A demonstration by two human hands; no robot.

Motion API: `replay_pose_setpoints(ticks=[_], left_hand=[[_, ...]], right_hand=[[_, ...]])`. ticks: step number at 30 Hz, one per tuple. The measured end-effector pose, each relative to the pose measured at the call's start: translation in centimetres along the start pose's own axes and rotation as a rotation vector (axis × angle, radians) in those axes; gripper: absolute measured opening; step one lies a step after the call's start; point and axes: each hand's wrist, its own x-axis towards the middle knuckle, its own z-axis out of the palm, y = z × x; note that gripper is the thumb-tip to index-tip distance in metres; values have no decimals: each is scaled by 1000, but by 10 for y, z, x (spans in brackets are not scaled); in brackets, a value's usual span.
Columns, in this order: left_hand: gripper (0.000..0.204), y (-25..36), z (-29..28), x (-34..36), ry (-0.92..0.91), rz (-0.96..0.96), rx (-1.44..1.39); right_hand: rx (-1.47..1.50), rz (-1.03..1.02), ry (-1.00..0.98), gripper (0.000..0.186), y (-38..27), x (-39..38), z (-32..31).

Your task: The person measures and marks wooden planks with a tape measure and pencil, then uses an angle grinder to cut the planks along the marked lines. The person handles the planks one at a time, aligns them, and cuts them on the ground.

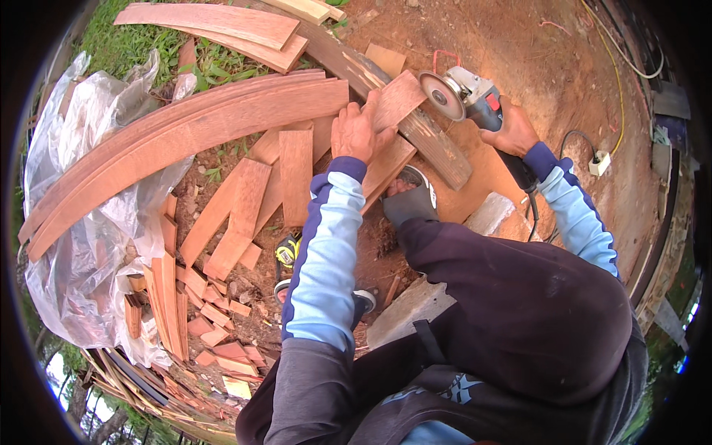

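My right hand [513, 133] grips the handle of an angle grinder [467, 83], fingers wrapped round it. The grinder's round disc [440, 96] faces the end of a short reddish wooden board [400, 101]; I cannot tell whether they touch. That board lies across a rough wooden beam [443, 152] on the ground. On its near end, my left hand [354, 132] holds it, thumb at one side and fingers over the top. Just left of that hand end several long curved boards [215, 119]. My foot [415, 194], in a sandal, is close beside the beam.
Loose planks [241, 211] and offcuts [215, 315] lie at the left, near a yellow-green tape measure [287, 251]. Clear plastic sheeting [93, 245] spreads under the curved boards. A concrete block [409, 311] lies by my legs. The grinder's cord [532, 208] hangs near a white socket box [600, 164].
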Motion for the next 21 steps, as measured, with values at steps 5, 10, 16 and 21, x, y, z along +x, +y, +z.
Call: replay_pose_setpoints(ticks=[5, 10, 16, 21], left_hand=[[76, 1, 0, 0, 8, -1, -7], [77, -1, 1, 0, 33, 24, -3], [78, -3, 1, 0, 18, 26, -2], [77, -2, 0, 0, 2, 10, -5]], right_hand=[[11, -7, 10, 59, 2, 3, 2], [16, -4, 2, 60, 2, 5, 1], [10, -26, 21, 60, 2, 8, 3], [11, -25, 9, 61, 0, 10, 2]])
